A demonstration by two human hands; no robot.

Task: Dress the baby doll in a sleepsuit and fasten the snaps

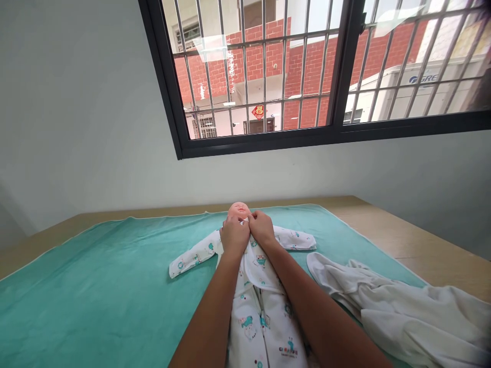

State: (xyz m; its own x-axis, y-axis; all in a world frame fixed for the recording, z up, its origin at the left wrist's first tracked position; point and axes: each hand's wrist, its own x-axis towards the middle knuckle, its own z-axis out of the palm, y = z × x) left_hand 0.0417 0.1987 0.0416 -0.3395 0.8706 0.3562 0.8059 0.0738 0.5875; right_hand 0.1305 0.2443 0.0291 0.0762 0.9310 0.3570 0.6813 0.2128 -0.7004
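Observation:
A baby doll (239,208) lies face up, its head toward the wall. It wears a white printed baby outfit (262,268) with teal and red figures, and both sleeves stretch out to the sides. At the neckline my left hand (235,235) and my right hand (261,227) are close together, fingers pinched on the collar just below the doll's chin. The fingertips and whatever fastening lies there are largely hidden. My forearms cover parts of the outfit's front and legs.
A teal blanket (115,286) covers much of the wooden table (364,214). A crumpled white cloth (406,306) lies on the right. Behind the table are a grey wall (95,128) and a dark-framed window (261,145) with metal bars outside.

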